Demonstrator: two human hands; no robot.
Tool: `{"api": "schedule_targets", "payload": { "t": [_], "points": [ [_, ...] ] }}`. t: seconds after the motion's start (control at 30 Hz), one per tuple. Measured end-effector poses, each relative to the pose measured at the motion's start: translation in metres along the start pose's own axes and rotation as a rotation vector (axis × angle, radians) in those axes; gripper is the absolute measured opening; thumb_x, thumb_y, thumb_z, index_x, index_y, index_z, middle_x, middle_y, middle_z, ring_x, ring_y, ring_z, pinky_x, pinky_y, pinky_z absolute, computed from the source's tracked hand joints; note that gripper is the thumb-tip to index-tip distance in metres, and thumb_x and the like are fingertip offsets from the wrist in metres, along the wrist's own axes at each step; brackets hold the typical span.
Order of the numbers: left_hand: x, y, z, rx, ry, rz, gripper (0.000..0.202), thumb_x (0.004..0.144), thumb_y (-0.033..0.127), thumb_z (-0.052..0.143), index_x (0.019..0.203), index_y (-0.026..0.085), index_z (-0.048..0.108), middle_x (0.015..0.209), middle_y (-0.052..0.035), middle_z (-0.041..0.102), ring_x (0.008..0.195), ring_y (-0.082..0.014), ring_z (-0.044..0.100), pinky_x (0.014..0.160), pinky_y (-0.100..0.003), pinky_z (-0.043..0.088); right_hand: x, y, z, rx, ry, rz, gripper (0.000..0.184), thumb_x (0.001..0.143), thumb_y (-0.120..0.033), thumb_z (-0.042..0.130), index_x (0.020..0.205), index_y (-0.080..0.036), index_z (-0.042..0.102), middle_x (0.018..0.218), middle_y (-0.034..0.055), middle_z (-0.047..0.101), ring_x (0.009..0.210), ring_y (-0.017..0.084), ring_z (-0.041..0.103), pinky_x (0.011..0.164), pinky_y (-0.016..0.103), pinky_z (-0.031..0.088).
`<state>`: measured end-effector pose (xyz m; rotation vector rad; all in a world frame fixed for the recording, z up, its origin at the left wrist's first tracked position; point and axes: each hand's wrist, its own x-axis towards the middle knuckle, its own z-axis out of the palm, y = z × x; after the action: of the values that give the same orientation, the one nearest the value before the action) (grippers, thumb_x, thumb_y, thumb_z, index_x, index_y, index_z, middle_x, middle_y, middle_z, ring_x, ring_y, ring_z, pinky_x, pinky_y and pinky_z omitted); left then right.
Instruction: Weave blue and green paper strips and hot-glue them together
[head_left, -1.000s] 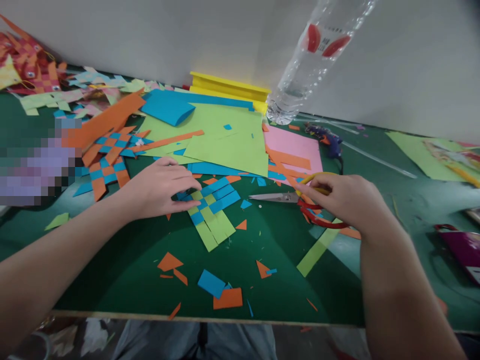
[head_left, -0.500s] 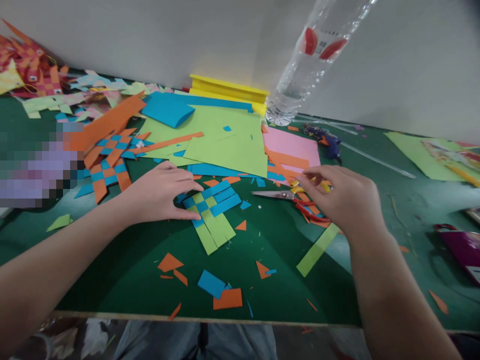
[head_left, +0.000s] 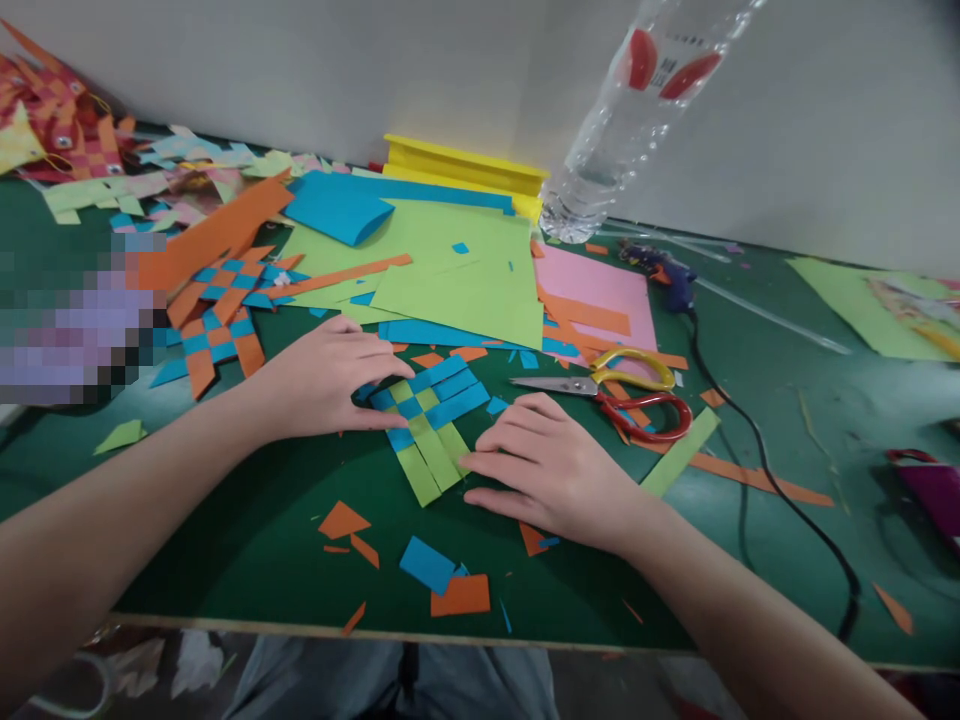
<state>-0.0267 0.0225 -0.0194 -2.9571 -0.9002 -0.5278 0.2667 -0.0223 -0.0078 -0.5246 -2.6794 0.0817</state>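
A piece of woven paper (head_left: 425, 428), made of blue and green strips in a checked pattern, lies on the green table. My left hand (head_left: 341, 385) grips its left corner between the thumb and fingers. At the lower right edge of the weave, where the green strips end, is my right hand (head_left: 559, 470); its fingertips reach that edge with thumb and forefinger apart, holding nothing. Just beyond the right hand rest the scissors (head_left: 589, 385), with one yellow and one red handle. A loose green strip (head_left: 682, 450) lies partly behind the right wrist.
Green paper sheets (head_left: 465, 290), a folded blue sheet (head_left: 337, 210) and woven orange-blue pieces (head_left: 221, 335) cover the back. A plastic bottle (head_left: 630, 120) stands there. Right lies a glue gun (head_left: 671, 280) with a black cord (head_left: 780, 490). Orange and blue scraps (head_left: 459, 595) litter the front.
My right hand has moved from the scissors' handles leftward and nearer to me, to the weave's edge. The scissors' handles now show fully. My left hand stays on the weave.
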Motion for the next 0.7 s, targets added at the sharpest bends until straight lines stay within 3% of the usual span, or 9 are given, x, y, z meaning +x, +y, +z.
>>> {"api": "schedule_targets", "payload": {
  "t": [0.23,0.37,0.7],
  "points": [
    [0.0022,0.0012,-0.0013,-0.038,-0.058,-0.041,0.059,0.099,0.068,0.043,0.115,0.017,0.069,0.099,-0.0077,0.077,0.095,-0.0253,0.069,0.085,-0.038,0.036,0.0031,-0.0011,0.0043,-0.018,-0.011,-0.064,0.023,0.099,-0.015,0.054,0.082,-0.018,0.070,0.077,-0.0002,0.072,0.070,0.013,0.059,0.082,0.032,0.046],
    [0.0024,0.0011,-0.0014,-0.034,-0.069,-0.050,0.059,0.099,0.068,0.043,0.116,0.018,0.068,0.100,-0.0074,0.076,0.097,-0.0249,0.069,0.085,-0.037,0.035,0.0025,-0.0009,0.0042,-0.035,-0.026,-0.070,0.025,0.097,-0.012,0.053,0.077,-0.018,0.065,0.074,-0.0002,0.070,0.069,0.012,0.060,0.080,0.031,0.049],
    [0.0037,0.0016,-0.0024,-0.023,-0.100,-0.062,0.060,0.100,0.068,0.039,0.116,0.019,0.068,0.105,-0.0061,0.077,0.100,-0.0244,0.069,0.086,-0.037,0.035,0.0016,0.0055,-0.0040,0.153,0.144,0.092,0.016,0.088,-0.006,0.056,0.084,-0.021,0.056,0.077,0.0016,0.066,0.075,0.014,0.061,0.078,0.032,0.053]
  ]
}}
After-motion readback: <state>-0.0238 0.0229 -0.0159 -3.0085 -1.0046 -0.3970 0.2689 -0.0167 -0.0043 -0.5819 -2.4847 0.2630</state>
